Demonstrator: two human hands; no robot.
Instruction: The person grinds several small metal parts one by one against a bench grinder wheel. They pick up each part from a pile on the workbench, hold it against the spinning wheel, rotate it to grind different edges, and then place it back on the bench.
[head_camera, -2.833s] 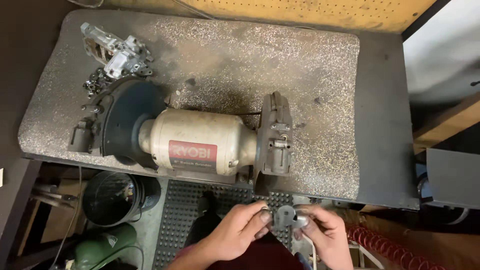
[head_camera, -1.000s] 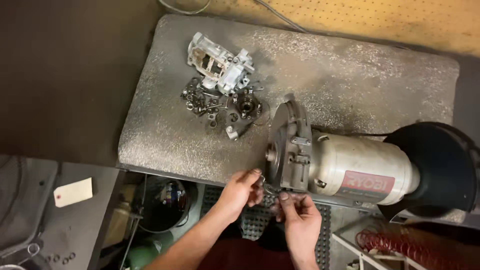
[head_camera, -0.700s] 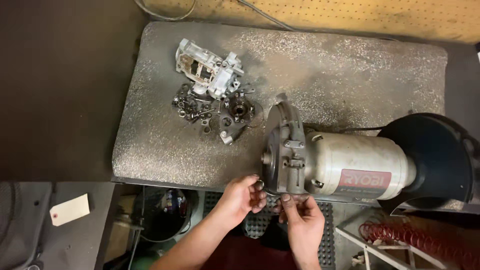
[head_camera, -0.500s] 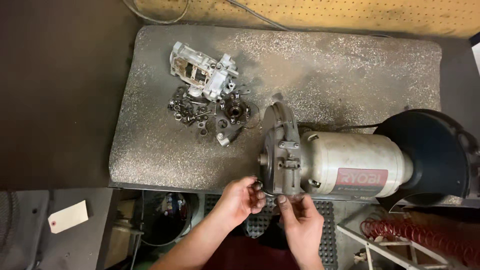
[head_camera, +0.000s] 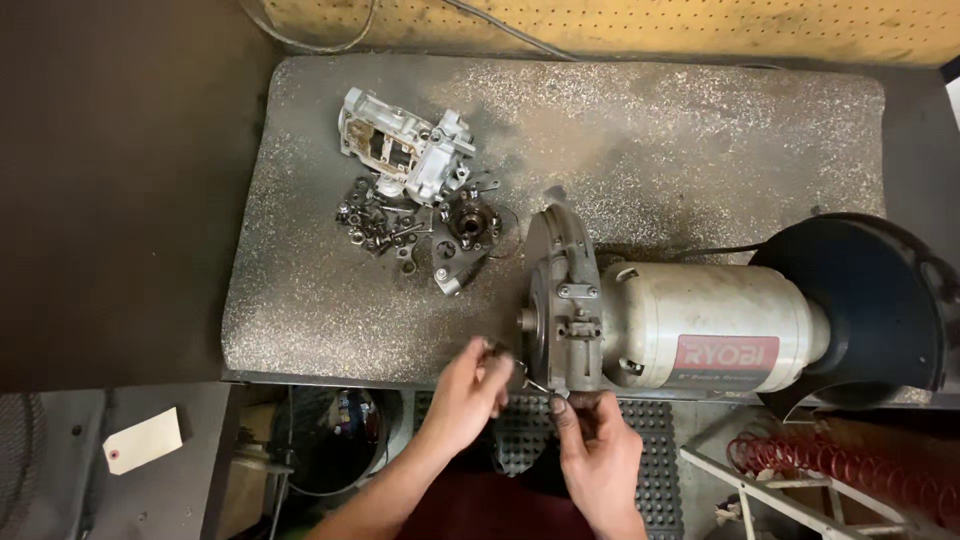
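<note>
- Far left, on the floor below the worktop (head_camera: 300, 330): a pale paper tag (head_camera: 143, 440) with a string hole.
- Under the worktop's front edge: a dark round bucket (head_camera: 335, 450), beside a black studded rubber mat (head_camera: 655, 480).
- Upper left of the speckled grey worktop: a silvery cast metal housing (head_camera: 405, 150), lying tilted.
- Just below it: a loose scatter of nuts and bolts (head_camera: 375, 225), then a small round hub part (head_camera: 468, 222) touching the pile's right edge.
- At the front edge: left hand (head_camera: 468, 385), fingers (head_camera: 492, 362) curled and pressed together around a small dark part (head_camera: 497, 350), too small to identify.
- Just right of it: right hand (head_camera: 598, 450), thumb and forefinger pinching a thin metal piece (head_camera: 538, 385) right beneath the grinder's open wheel guard (head_camera: 560, 300).
- Centre to right: bench grinder (head_camera: 715, 325) lying along the front of the worktop, cream motor body with a red label.
- Far right: black wheel guard (head_camera: 865, 300), overhanging the worktop's edge.
- Below it: a coiled red air hose (head_camera: 850, 475).
- Along the back: tan pegboard (head_camera: 650, 25).
</note>
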